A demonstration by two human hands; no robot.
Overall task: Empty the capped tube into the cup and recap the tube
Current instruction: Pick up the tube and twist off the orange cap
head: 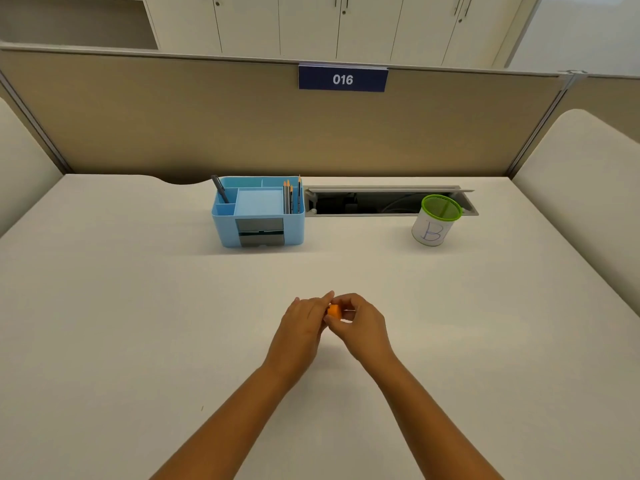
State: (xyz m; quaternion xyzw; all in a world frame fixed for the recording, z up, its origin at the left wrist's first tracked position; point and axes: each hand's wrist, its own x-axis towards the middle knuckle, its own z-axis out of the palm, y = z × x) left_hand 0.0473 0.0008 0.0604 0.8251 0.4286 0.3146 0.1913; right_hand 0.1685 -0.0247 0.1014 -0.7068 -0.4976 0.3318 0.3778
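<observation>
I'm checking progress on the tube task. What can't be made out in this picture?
Head view:
- Tube: only the orange cap shows; left hand and right hand cover the body.
- Whether the cap is seated: fingers hide it.
- Cup contents: too far and dim.

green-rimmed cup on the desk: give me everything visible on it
The cup is a round container with a bright green rim and green mesh-looking inside; its outer wall is wrapped in white, paper-like material bearing a handwritten blue "B". It stands upright at the far right of the desk, just in front of the open cable tray. Nothing touches it but the desk; both hands are well away. Its contents cannot be made out.
</observation>
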